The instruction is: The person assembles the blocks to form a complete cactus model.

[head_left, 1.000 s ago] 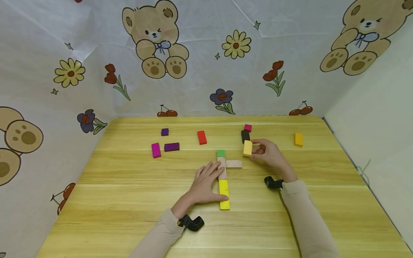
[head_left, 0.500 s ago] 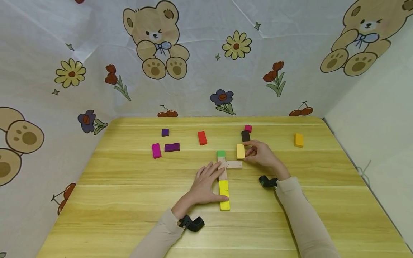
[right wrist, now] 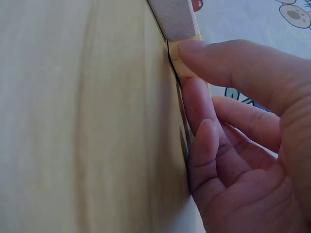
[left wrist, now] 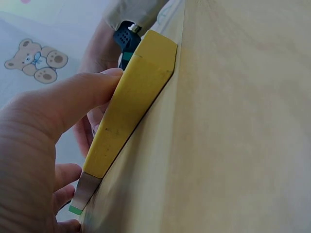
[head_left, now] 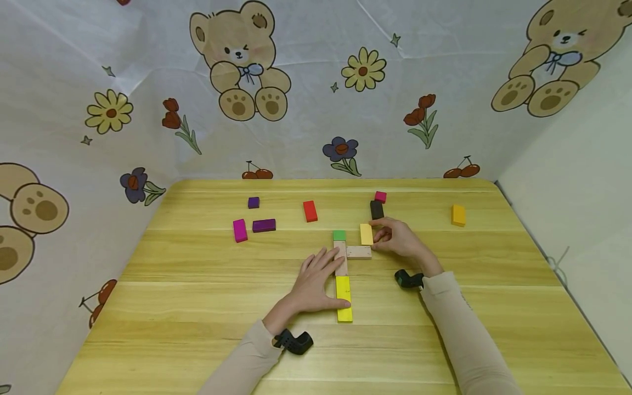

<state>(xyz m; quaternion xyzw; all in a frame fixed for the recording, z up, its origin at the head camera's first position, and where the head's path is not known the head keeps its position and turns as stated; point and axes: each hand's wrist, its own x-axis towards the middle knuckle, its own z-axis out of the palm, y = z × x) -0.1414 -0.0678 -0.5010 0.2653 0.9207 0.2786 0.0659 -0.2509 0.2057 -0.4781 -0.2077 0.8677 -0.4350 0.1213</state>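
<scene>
A row of blocks lies on the table in the head view: a green block, a bare-wood block and a long yellow block. A second bare-wood block sticks out rightward from the row. My left hand rests along the row, fingertips on the upright bare-wood block and thumb on the yellow one; the left wrist view shows that thumb against the yellow block. Between thumb and fingers, my right hand pinches a pale yellow block just behind the sideways bare-wood block's right part.
Behind the row lie a red block, a black block and a small pink block. Farther left are a magenta block and two purple blocks, one long, one small. An orange-yellow block lies right.
My right hand has carried the pale yellow block leftward and slightly nearer, from beside the black block to the sideways bare-wood block. The left hand stays in place.
</scene>
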